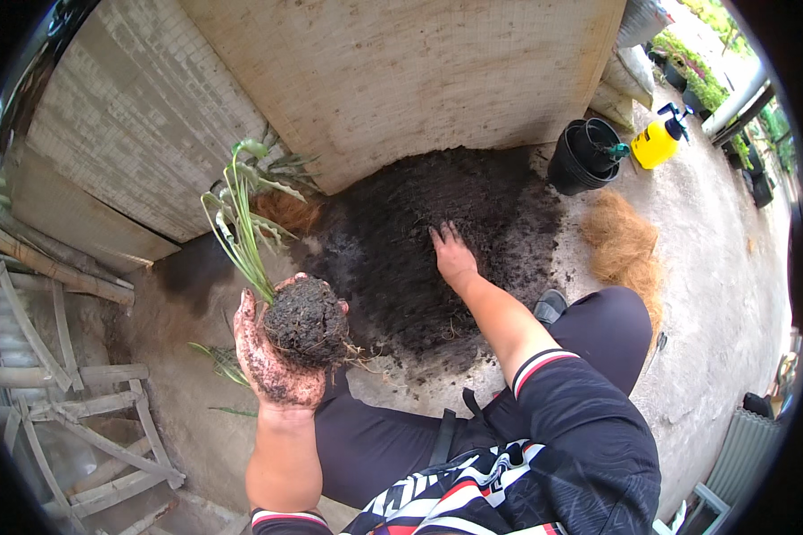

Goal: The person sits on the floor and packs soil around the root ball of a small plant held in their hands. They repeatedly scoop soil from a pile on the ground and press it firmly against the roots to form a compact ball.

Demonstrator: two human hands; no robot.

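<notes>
My left hand (278, 371), smeared with soil, cups the dark root ball (308, 322) of a leafy plant (247, 227) from below. The plant's long stalks lean up and to the left, and thin roots hang from the ball's right side. With its fingertips in the heap of dark soil (388, 267) on the floor, my right hand (455, 254) reaches forward. Whether its fingers have hold of any soil cannot be told.
Nested black plastic pots (583, 157) and a yellow pump sprayer (656, 142) stand at the back right. Brown fibre (621, 244) lies right of the soil. Boards (415, 80) stand behind the heap. A bamboo frame (100, 408) is at the left; scissors (660, 342) lie near my knee.
</notes>
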